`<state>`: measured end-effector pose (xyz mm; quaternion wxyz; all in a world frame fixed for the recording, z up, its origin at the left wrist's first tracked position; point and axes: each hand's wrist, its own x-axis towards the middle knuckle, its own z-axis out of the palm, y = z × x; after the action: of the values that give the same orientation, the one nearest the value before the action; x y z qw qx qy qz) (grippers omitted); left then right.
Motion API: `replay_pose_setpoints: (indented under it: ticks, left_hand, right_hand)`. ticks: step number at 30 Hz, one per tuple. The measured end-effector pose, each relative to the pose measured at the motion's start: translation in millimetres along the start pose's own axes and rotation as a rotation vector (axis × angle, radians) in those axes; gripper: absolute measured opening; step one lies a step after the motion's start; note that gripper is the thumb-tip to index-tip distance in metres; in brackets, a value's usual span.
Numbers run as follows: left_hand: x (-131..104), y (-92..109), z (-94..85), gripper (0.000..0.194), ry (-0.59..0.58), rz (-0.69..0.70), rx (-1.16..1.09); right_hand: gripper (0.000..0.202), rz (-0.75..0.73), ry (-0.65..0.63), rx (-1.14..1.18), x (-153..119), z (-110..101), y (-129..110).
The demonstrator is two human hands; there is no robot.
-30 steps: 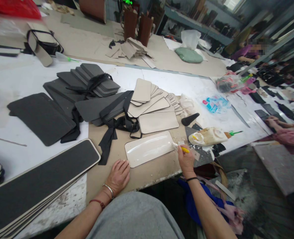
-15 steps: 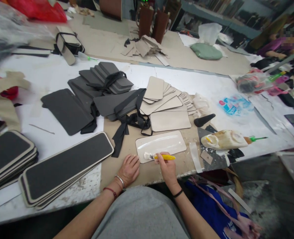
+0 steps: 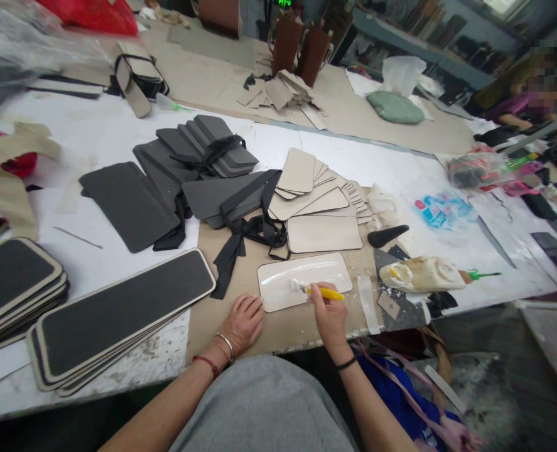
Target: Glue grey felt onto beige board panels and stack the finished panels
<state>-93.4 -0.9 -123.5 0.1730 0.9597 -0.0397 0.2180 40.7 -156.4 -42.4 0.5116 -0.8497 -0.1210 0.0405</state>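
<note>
A beige rounded panel (image 3: 278, 289), shiny with a wet white coat, lies on brown board near the table's front edge. My right hand (image 3: 328, 317) grips a yellow-handled brush (image 3: 328, 292), its whitish bristles touching the middle of the panel. Beside the panel's left end, my left hand (image 3: 244, 320) rests flat, fingers together but stretched out, holding nothing. Behind the panel, beige pieces (image 3: 325, 234) lie fanned out. A glue-smeared white bottle (image 3: 422, 274) with a green tip lies on its side at the right.
Long black panels with beige borders (image 3: 127, 314) are stacked at the left. Dark grey pieces (image 3: 132, 207) and black straps (image 3: 231, 251) lie behind. A black tapered object (image 3: 388, 236) is near the bottle. Another person (image 3: 518, 113) is at the far right.
My right hand has moved the brush rightward and slightly up along the panel, from near its lower left to its middle. My left hand stays beside the panel's left end.
</note>
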Motion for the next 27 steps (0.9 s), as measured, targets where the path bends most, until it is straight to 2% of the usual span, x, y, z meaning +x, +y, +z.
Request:
replay_pose_setpoints:
  ticks: [3, 5, 7, 10, 12, 15, 18, 21, 24, 27]
  left_hand:
    - [1.3, -0.4, -1.2, 0.026, 0.010, 0.013, -0.002]
    - [2.2, -0.3, -2.3, 0.025, 0.016, 0.016, 0.002]
    - [3.0, 0.1, -2.9, 0.025, 0.018, 0.024, 0.011]
    - [3.3, 0.6, -2.1, 0.026, 0.023, 0.030, 0.014]
    - [2.8, 0.5, -0.8, 0.026, 0.029, 0.024, 0.014]
    - [1.9, -0.3, 0.4, 0.025, 0.042, 0.026, 0.017]
    - [2.2, -2.0, -1.3, 0.026, 0.039, 0.044, 0.017]
    - [3.7, -4.0, -5.7, 0.026, 0.005, 0.042, 0.028]
    - [4.2, -5.9, -9.1, 0.027, -0.029, 0.035, 0.028]
    - [2.9, -7.8, -8.9, 0.029, -0.044, 0.034, -0.005]
  right_hand:
    - [0.026, 0.079, -0.133, 0.177, 2.8, 23.4, -8.6]
    - [0.028, 0.091, -0.147, 0.175, 14.0, 25.2, -1.0]
    - [0.032, 0.056, -0.075, 0.059, 33.9, 7.2, 16.4]
    - [0.037, 0.020, 0.098, -0.183, 67.8, -41.5, 45.2]
    - [0.040, 0.013, 0.161, -0.309, 82.7, -69.3, 56.5]
    - [0.043, -0.080, 0.185, -0.428, 85.8, -85.5, 58.6]
    - [0.043, -0.173, 0.171, -0.478, 73.5, -79.4, 50.6]
    - [0.040, -0.080, 0.114, -0.398, 59.9, -69.1, 37.4]
    - [0.037, 0.071, 0.077, -0.155, 51.4, -54.2, 18.4]
    - [0.036, 0.163, 0.003, 0.165, 44.2, -21.7, -2.8]
